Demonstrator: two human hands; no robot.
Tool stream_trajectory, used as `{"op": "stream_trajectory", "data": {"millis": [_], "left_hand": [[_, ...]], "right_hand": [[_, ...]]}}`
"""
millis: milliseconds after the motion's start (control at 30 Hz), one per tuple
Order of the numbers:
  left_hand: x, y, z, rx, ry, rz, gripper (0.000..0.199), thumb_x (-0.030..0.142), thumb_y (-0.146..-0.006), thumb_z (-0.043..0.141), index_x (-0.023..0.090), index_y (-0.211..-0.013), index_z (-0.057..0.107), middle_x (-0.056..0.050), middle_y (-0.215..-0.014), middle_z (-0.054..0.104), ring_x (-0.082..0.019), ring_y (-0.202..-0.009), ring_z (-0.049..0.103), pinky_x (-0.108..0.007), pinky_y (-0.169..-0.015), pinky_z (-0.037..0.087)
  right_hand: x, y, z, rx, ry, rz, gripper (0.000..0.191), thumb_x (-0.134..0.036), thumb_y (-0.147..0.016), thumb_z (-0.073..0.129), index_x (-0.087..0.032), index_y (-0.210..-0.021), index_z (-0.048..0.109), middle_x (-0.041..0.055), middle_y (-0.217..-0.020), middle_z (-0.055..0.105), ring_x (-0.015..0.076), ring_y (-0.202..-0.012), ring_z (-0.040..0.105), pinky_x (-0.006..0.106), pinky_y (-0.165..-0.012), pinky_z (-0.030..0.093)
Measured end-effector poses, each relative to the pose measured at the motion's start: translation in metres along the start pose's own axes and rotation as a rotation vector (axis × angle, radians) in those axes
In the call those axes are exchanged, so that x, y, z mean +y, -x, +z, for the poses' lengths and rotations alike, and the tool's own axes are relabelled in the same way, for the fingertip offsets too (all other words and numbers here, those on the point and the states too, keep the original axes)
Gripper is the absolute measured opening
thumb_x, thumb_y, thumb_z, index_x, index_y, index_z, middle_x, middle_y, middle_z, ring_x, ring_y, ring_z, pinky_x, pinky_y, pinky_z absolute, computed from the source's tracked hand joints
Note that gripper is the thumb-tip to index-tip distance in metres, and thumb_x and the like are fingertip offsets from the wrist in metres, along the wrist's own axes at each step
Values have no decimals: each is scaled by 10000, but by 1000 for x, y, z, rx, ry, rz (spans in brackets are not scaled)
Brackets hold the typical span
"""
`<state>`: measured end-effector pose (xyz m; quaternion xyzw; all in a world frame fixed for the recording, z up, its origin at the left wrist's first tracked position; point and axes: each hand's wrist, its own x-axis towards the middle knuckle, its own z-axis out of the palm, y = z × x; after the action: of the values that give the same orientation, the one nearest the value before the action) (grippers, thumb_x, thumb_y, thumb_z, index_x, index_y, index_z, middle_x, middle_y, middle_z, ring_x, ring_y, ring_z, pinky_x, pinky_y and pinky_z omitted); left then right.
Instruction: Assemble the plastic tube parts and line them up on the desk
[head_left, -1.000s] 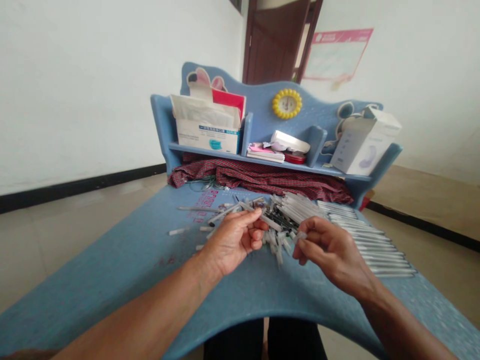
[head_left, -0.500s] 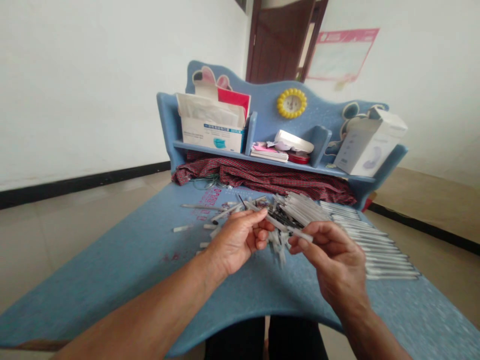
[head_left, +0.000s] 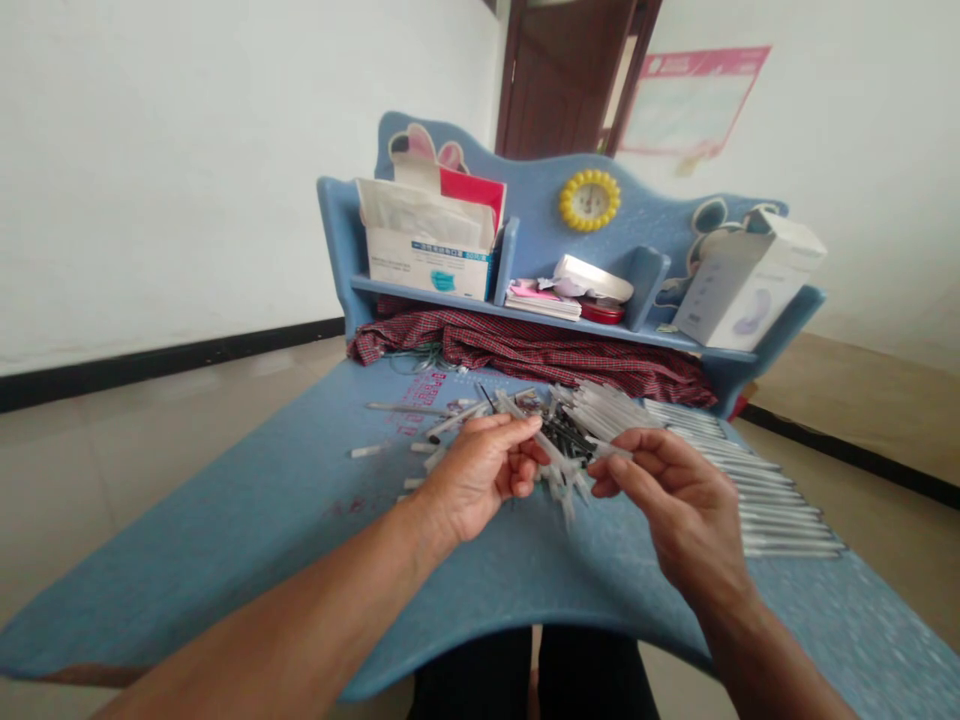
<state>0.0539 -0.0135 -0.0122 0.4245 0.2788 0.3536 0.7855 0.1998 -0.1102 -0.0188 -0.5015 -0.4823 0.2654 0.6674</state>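
Observation:
My left hand [head_left: 487,470] pinches a whitish translucent pen tube [head_left: 551,449] between thumb and fingers, above the pile. Just right of it, my right hand [head_left: 675,495] is closed on a small translucent cap [head_left: 606,449], held apart from the tube's lower end. Beneath and behind both hands lies a heap of black pen parts [head_left: 564,432] and clear caps [head_left: 561,488]. A bundle of translucent tubes [head_left: 604,410] rests behind my right hand. Pens with dark refills [head_left: 784,500] lie in a row to the right, partly hidden by that hand.
The blue desk [head_left: 247,530] has a rear shelf holding a mask box [head_left: 427,262], a white carton [head_left: 750,285] and a red tin [head_left: 602,312]. Checked cloth [head_left: 525,350] lies under the shelf. Loose caps [head_left: 366,452] are on the left.
My right hand has moved slightly right, and the small cap in it is now apart from the tube in my left hand. The whole view has shifted slightly.

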Motion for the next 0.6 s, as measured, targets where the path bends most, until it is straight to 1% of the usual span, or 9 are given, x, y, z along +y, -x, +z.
{"op": "stream_trajectory", "data": {"millis": [67, 167, 300, 367, 467, 600], "left_hand": [[0, 2, 0, -89, -61, -69, 146, 203, -757, 592, 126, -648, 533, -31, -546, 607, -67, -360, 493, -148, -340, 343], [-1, 6, 0, -294, -149, -210, 145, 227, -752, 587, 132, -674, 510, -78, -616, 658, -108, -401, 561, -159, -346, 375], [-1, 10, 0, -511, -203, -373, 127, 255, -793, 507, 146, -739, 468, -133, -700, 687, -205, -535, 655, -204, -365, 430], [0, 11, 0, -597, -207, -451, 125, 261, -806, 472, 156, -745, 443, -142, -702, 689, -230, -543, 663, -214, -350, 426], [1, 12, 1, -701, -181, -521, 109, 256, -816, 446, 169, -759, 415, -115, -634, 680, -210, -447, 632, -180, -312, 368], [1, 11, 1, -728, -166, -538, 106, 241, -829, 423, 170, -752, 407, -88, -564, 661, -180, -362, 585, -182, -314, 366]], "right_hand": [[-3, -8, -7, -35, -26, 48, 192, -269, -729, 677, -159, -866, 601, 38, -689, 700, 137, -561, 633, 261, -557, 514], [-8, -20, -15, -70, -87, 121, 219, -291, -722, 682, -148, -873, 611, 46, -681, 697, 131, -531, 616, 254, -531, 491], [-11, -32, -19, -105, -151, 225, 231, -311, -718, 671, -128, -844, 607, 58, -649, 690, 127, -489, 602, 246, -497, 466], [-9, -37, -19, -134, -177, 270, 230, -310, -716, 665, -125, -837, 602, 60, -633, 688, 125, -471, 597, 240, -486, 456], [-4, -40, -19, -168, -207, 321, 224, -312, -712, 658, -126, -820, 595, 56, -616, 684, 121, -450, 591, 229, -472, 443], [3, -41, -17, -193, -219, 358, 211, -314, -723, 643, -129, -811, 591, 53, -614, 682, 122, -450, 595, 223, -467, 439]]}}
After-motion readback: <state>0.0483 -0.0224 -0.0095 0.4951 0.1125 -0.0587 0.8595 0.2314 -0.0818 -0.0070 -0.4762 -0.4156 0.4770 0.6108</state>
